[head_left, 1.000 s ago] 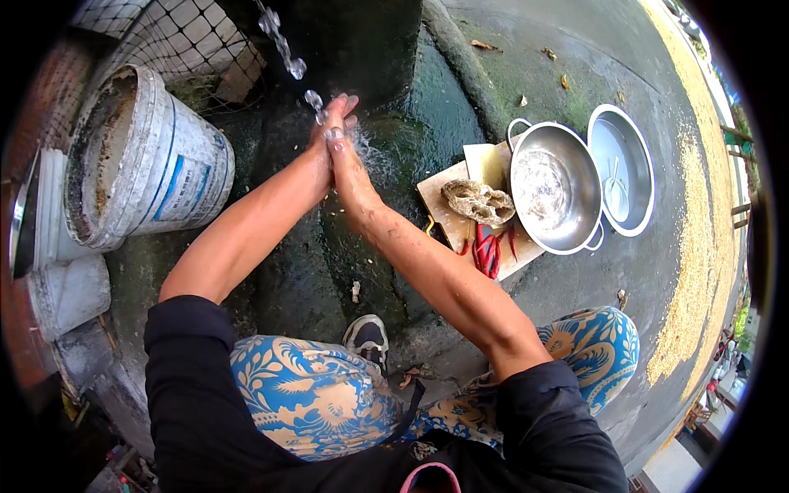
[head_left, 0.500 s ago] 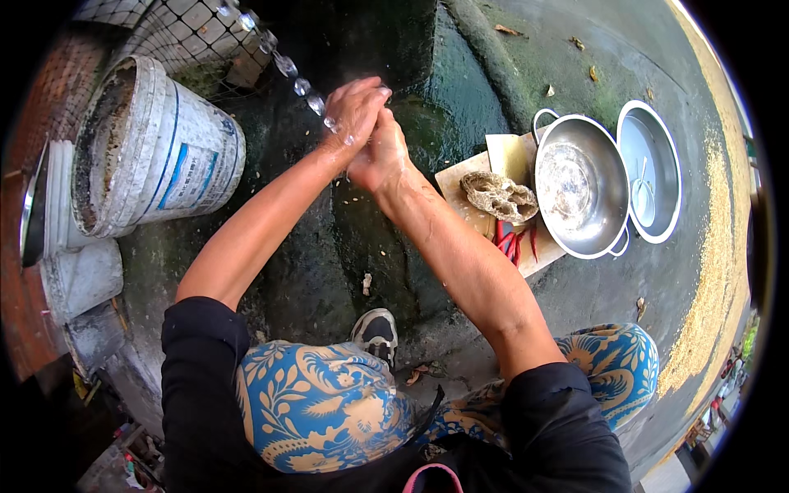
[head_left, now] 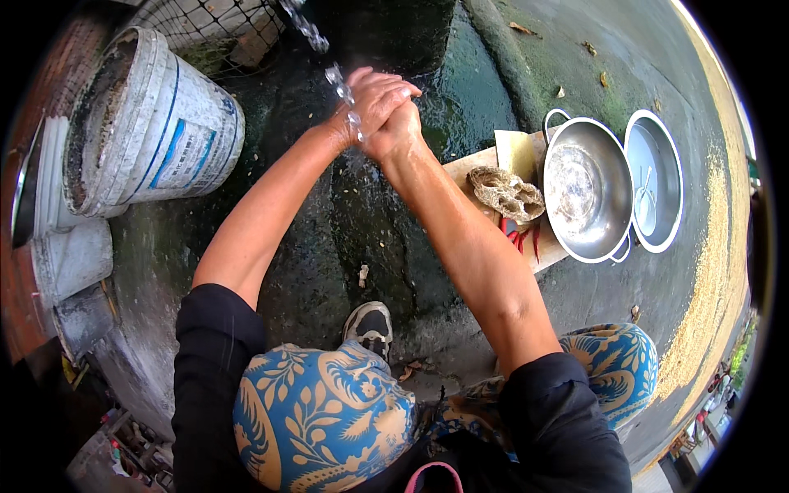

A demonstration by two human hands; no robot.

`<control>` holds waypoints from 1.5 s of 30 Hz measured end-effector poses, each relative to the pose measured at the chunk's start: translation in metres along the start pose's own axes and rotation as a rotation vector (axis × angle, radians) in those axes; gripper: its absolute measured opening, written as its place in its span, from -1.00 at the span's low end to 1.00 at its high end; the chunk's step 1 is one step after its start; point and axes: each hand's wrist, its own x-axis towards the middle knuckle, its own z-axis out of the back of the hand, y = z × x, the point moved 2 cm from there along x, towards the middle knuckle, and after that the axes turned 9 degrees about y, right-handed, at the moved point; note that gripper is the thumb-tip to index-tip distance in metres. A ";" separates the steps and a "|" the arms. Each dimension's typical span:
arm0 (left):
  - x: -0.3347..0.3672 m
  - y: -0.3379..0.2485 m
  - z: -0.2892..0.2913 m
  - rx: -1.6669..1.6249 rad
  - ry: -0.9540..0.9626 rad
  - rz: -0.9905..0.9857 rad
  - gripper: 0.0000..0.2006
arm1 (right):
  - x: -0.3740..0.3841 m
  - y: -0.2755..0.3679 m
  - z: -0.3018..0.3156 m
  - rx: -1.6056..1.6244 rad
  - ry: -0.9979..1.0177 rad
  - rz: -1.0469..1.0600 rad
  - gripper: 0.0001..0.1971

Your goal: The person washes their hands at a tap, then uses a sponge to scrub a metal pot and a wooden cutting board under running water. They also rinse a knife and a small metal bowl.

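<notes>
My left hand (head_left: 370, 105) and my right hand (head_left: 396, 131) are clasped together, wet, over dark wet ground. The left lies across the right with its fingers folded over it. Most of the right hand's fingers are hidden behind the left. A thin, broken stream of water (head_left: 339, 82) drops from the upper left onto the left hand and wrist. Both forearms are bare, with dark sleeves pushed up to the elbows. No object shows between the palms.
A dirty white bucket (head_left: 185, 131) leans at the left, near black netting (head_left: 218, 29). On the right, a board (head_left: 460, 171) bears a loofah-like fibrous scrubber (head_left: 505, 193), red chillies (head_left: 536, 242) and a yellowish sheet (head_left: 515, 154). Beside them are a two-handled steel pan (head_left: 575, 193) and a basin (head_left: 670, 185). Grain (head_left: 707, 279) lies farther right.
My clasped hands have shifted slightly to the right and rubbed against each other, the left sliding further over the right. The view has also moved a little.
</notes>
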 end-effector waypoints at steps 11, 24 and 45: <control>-0.017 -0.031 0.011 -0.025 0.061 0.038 -0.66 | -0.023 0.011 -0.020 -3.194 0.479 0.737 -0.48; -0.029 -0.071 0.002 0.003 0.111 0.127 -0.69 | -0.054 0.014 -0.013 -3.495 0.434 0.095 -0.52; -0.044 -0.016 -0.017 -2.195 -0.696 0.530 -0.60 | -0.004 -0.015 0.018 -2.475 0.256 0.928 -0.64</control>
